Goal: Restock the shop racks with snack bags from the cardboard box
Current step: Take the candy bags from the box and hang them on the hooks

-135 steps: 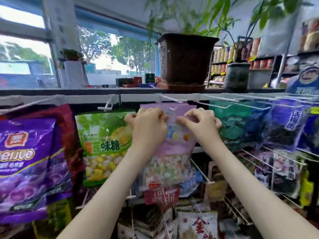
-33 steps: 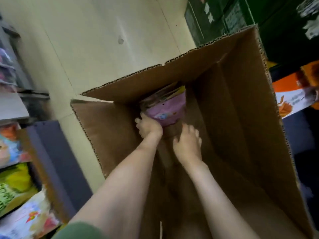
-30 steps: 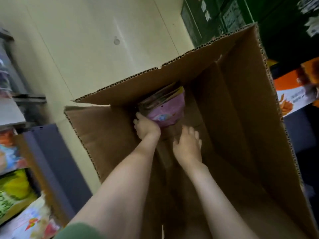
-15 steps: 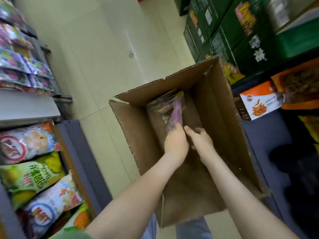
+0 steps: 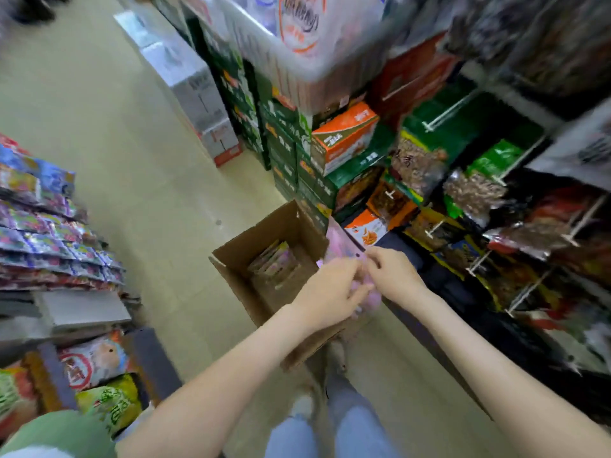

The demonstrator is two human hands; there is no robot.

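Nearest, both hands hold one pink bag (image 5: 340, 244) between them. The left hand (image 5: 330, 292) curls round its side and the right hand (image 5: 393, 276) pinches its top edge, though blur makes the exact grip hard to read. The bag hangs over the box's right rim, at 3 o'clock from the opening, so it is out of the box but not yet hung. Just beyond the hands, the box (image 5: 264, 226) stands open on the floor with a few more bags (image 5: 274, 262) inside, so restocking looks unfinished. Farther off at 3 o'clock, the rack (image 5: 476, 262) carries hanging packs on wire pegs.
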